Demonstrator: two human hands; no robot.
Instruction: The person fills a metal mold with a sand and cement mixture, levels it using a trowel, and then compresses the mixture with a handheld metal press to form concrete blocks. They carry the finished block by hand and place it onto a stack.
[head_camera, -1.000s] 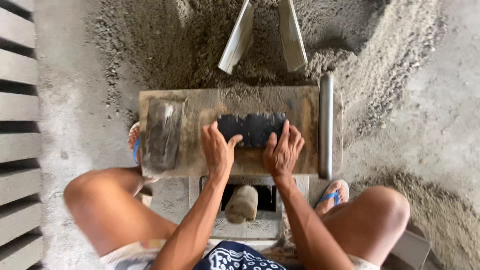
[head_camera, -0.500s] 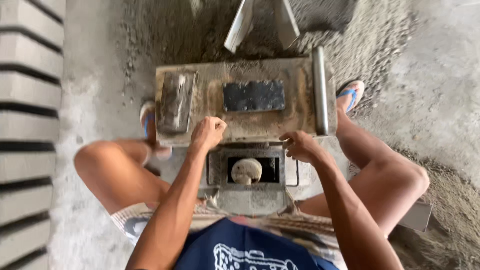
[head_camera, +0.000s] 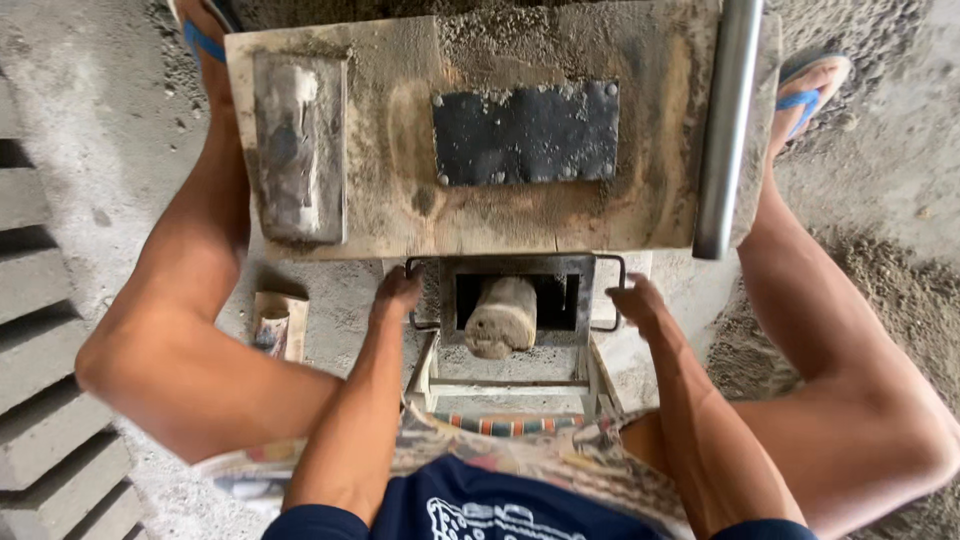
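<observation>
My left hand (head_camera: 397, 293) grips the left handle (head_camera: 413, 300) of the mould (head_camera: 518, 300) at frame centre. My right hand (head_camera: 638, 305) grips the right handle (head_camera: 612, 292).

One small package: a crumpled paper packet (head_camera: 277, 325), tan with a pale printed face, lying on the floor beside the left knee. No signs, no screens.
</observation>
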